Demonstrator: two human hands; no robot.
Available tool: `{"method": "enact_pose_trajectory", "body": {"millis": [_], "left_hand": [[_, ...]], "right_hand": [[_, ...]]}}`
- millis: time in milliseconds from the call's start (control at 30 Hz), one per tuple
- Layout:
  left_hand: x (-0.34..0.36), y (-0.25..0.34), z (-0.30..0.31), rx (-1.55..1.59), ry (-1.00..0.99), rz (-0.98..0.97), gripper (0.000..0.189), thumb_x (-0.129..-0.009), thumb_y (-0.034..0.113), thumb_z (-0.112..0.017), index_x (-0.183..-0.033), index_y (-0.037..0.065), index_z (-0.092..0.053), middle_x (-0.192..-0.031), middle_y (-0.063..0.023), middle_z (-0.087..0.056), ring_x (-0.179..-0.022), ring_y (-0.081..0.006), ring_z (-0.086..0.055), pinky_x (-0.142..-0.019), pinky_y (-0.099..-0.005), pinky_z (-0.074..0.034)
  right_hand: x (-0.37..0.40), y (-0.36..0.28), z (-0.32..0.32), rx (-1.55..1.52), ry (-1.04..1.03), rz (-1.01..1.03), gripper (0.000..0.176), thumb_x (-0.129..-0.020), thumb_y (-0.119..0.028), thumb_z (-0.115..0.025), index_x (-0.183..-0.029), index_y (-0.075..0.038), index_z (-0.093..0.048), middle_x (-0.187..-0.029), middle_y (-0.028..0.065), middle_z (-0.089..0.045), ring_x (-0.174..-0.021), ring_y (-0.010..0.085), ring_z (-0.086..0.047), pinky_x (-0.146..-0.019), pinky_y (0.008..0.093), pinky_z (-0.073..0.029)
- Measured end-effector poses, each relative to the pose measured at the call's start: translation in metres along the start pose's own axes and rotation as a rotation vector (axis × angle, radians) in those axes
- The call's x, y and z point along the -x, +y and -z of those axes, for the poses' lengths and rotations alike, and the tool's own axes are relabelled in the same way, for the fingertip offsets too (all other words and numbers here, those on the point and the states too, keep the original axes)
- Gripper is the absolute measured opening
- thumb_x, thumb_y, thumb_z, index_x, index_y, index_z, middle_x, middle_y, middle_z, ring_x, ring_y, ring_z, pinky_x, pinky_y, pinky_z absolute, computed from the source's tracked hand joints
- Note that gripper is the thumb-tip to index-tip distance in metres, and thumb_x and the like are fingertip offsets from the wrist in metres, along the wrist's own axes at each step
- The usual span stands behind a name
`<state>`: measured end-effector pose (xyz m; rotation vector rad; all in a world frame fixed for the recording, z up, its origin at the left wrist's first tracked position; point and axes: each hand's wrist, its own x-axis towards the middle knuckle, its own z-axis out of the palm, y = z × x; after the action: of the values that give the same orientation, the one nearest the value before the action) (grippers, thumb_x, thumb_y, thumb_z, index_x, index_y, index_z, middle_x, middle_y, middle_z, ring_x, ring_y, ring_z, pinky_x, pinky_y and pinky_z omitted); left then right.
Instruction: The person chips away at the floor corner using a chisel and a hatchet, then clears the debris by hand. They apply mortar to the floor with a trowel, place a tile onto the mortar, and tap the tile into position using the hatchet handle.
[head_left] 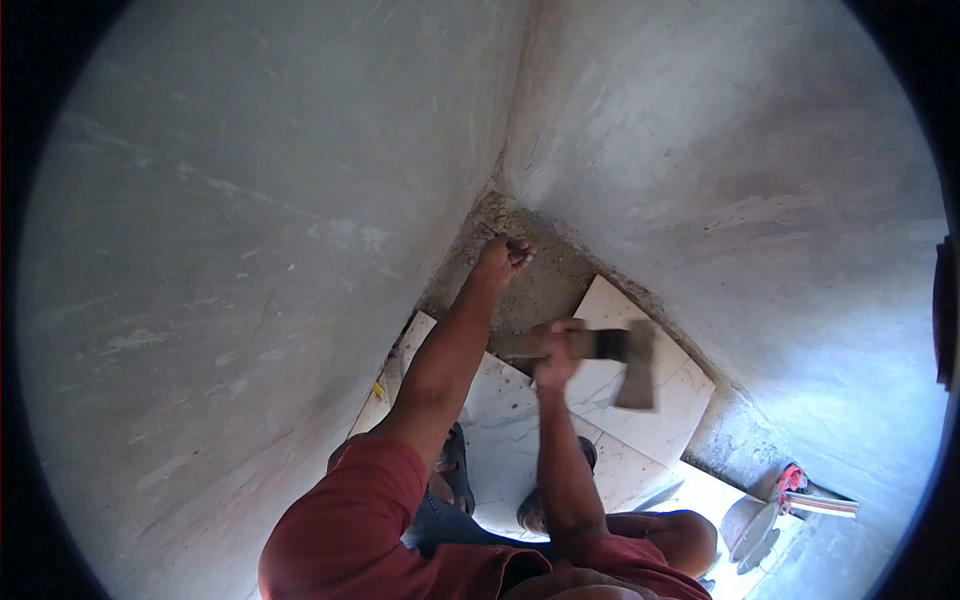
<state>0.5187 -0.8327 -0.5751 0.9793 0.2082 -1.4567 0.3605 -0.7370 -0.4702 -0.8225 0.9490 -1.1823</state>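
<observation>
My right hand [556,358] is wrapped round the handle of a hatchet [638,368], its metal head out to the right and blurred by motion. Farther forward, near the wall corner, my left hand [508,257] is closed with its knuckles up. What looks like a thin dark rod [489,229] sticks out from that fist toward the corner; its kind is too small to make out. Under both hands lies a rough patch of bare floor [545,285]. A loose marbled white tile [640,400] sits at an angle beneath the hatchet head.
Grey plastered walls [250,220] meet ahead and close in on both sides. More white tiles [490,410] lie under my sandalled feet [457,468]. At the lower right are a round metal disc or pan [752,530], a red cloth-like item [790,480] and a striped strip [822,505].
</observation>
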Motion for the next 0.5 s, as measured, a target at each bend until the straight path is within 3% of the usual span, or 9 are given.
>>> {"method": "enact_pose_trajectory", "body": {"millis": [33,100,167,233,300,333,400,433,500], "left_hand": [[-0.004,0.001,0.001,0.006,0.011,0.012,0.031,-0.087,0.024,-0.03,-0.068,0.006,-0.046,-0.074,-0.0089,-0.057,-0.072,-0.0224,-0.059,-0.061,-0.0345,-0.043],[-0.009,-0.012,0.006,0.005,0.02,0.034,0.032,-0.088,0.024,-0.028,-0.068,0.005,-0.046,-0.075,-0.0096,-0.057,-0.073,-0.0228,-0.059,-0.062,-0.0353,-0.043],[-0.018,-0.009,0.013,0.106,-0.005,0.016,0.028,-0.087,0.024,-0.039,-0.069,0.005,-0.05,-0.076,-0.01,-0.059,-0.079,-0.0234,-0.059,-0.066,-0.0367,-0.046],[-0.003,0.004,-0.002,0.13,0.024,0.007,0.031,-0.088,0.024,-0.033,-0.069,0.005,-0.047,-0.074,-0.0105,-0.057,-0.077,-0.0239,-0.059,-0.068,-0.0372,-0.045],[-0.002,0.007,-0.007,0.134,0.04,0.001,0.034,-0.09,0.023,-0.027,-0.068,0.004,-0.045,-0.073,-0.011,-0.056,-0.076,-0.0244,-0.06,-0.069,-0.0377,-0.044],[-0.003,0.005,-0.004,0.164,0.032,0.001,0.033,-0.089,0.023,-0.028,-0.068,0.004,-0.045,-0.073,-0.0108,-0.055,-0.076,-0.0248,-0.06,-0.07,-0.0375,-0.044],[-0.005,0.006,0.0,0.189,0.018,-0.008,0.031,-0.089,0.022,-0.029,-0.069,0.004,-0.045,-0.073,-0.0105,-0.055,-0.076,-0.0253,-0.06,-0.071,-0.0373,-0.045],[-0.007,0.001,0.004,0.191,-0.006,-0.008,0.031,-0.089,0.023,-0.03,-0.069,0.005,-0.045,-0.072,-0.0104,-0.055,-0.076,-0.0254,-0.06,-0.071,-0.0373,-0.045],[-0.012,-0.012,0.01,0.193,-0.039,-0.015,0.031,-0.089,0.023,-0.031,-0.069,0.005,-0.046,-0.071,-0.0103,-0.055,-0.076,-0.0256,-0.06,-0.071,-0.0373,-0.045]], "right_hand": [[-0.003,0.029,0.008,0.099,0.123,-0.082,0.015,-0.075,-0.014,-0.056,-0.082,-0.005,-0.047,-0.064,0.0038,-0.047,-0.053,0.0135,-0.046,-0.047,0.0297,-0.04],[-0.03,0.092,0.039,0.722,-0.34,-0.571,0.009,-0.076,-0.006,-0.053,-0.085,-0.004,-0.051,-0.066,0.0061,-0.053,-0.056,0.0157,-0.052,-0.05,0.0289,-0.043],[-0.03,0.073,0.021,0.535,-0.235,-0.559,0.007,-0.075,-0.008,-0.053,-0.08,-0.004,-0.05,-0.061,0.0052,-0.05,-0.051,0.0144,-0.049,-0.046,0.0281,-0.039],[-0.012,0.03,0.011,0.391,-0.129,-0.611,0.006,-0.074,-0.009,-0.052,-0.075,-0.004,-0.049,-0.056,0.0043,-0.047,-0.047,0.0131,-0.045,-0.042,0.0272,-0.036],[-0.013,-0.016,-0.007,0.192,-0.13,-0.162,0.009,-0.073,-0.011,-0.054,-0.073,-0.002,-0.054,-0.061,0.0052,-0.052,-0.053,0.0137,-0.051,-0.049,0.0266,-0.042],[-0.013,-0.023,-0.014,0.193,-0.126,-0.171,0.009,-0.073,-0.011,-0.054,-0.073,-0.002,-0.054,-0.061,0.0052,-0.052,-0.053,0.0137,-0.051,-0.049,0.0266,-0.042],[-0.017,-0.028,-0.027,-0.079,-0.066,0.223,0.011,-0.072,-0.013,-0.054,-0.071,-0.001,-0.055,-0.06,0.0053,-0.051,-0.052,0.0134,-0.05,-0.049,0.0251,-0.041],[-0.016,-0.011,-0.022,-0.083,-0.069,0.227,0.011,-0.072,-0.013,-0.054,-0.071,-0.001,-0.055,-0.06,0.0053,-0.051,-0.052,0.0134,-0.05,-0.049,0.0251,-0.041],[-0.017,0.052,0.007,0.454,-0.167,-0.099,0.011,-0.072,-0.011,-0.053,-0.075,-0.001,-0.054,-0.061,0.0059,-0.051,-0.052,0.0136,-0.05,-0.049,0.0253,-0.041]]}}
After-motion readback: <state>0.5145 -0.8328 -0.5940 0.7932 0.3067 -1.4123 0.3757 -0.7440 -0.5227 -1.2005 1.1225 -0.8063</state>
